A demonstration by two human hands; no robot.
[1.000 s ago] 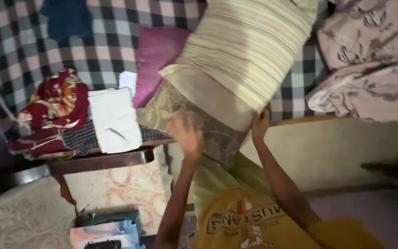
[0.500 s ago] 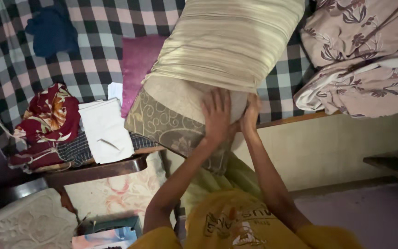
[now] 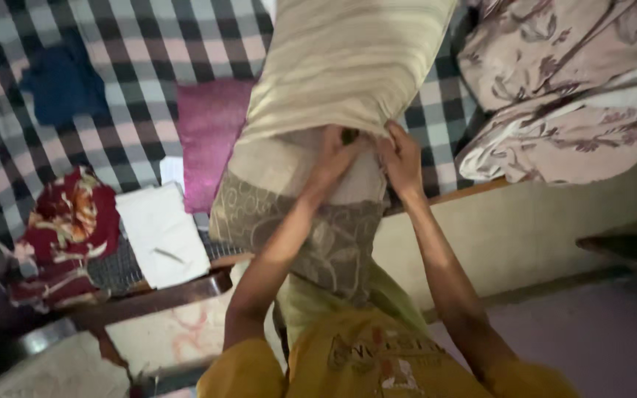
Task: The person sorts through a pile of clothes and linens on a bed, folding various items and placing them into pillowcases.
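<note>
Pillow [image 3: 348,66]: lies on the checked bedsheet [image 3: 134,51], long axis running straight away from the person, near end hanging past the bed's edge.
Striped cover [image 3: 355,44]: its open hem sits right at both hands.
Left hand [image 3: 331,163]: pinching the hem, fingers closed.
Right hand [image 3: 401,156]: just beside it, also gripping the hem; equally near.
Pink cloth [image 3: 211,140]: left of the pillow.

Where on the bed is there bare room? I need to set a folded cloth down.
Bare checked sheet lies between the blue cloth and striped pillow. The near edge is crowded: red floral cloth, white folded cloth, magenta cloth.
</note>
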